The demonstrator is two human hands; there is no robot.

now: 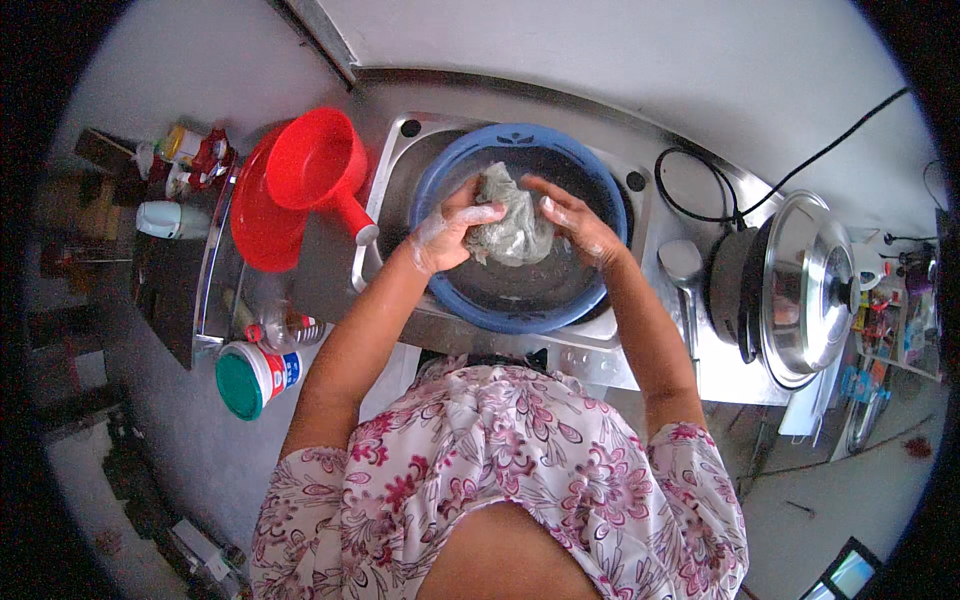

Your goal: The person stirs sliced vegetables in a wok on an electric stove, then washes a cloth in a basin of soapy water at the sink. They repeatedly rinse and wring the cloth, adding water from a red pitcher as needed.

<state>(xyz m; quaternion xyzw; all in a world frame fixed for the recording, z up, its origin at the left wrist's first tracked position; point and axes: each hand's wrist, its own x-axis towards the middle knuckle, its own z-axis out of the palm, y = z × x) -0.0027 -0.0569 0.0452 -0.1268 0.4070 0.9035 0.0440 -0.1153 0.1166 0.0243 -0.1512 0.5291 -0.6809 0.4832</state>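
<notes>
A wet, bunched-up greyish cloth is held over a round blue plastic basin. My left hand grips the cloth's left side, thumb across its front and fingers partly hidden behind it. At the opposite edge of the cloth is my right hand, with thumb and fingers apart and slightly blurred; whether it grips the cloth cannot be told. Whitish suds coat both hands and wrists. Dark, cloudy water lies in the basin, which sits in a stainless steel sink.
Left of the sink are a red dipper and a red plastic basin. A clear bottle and a green-lidded tub stand lower left. To the right are a turner, a black cord and a pan with a steel lid.
</notes>
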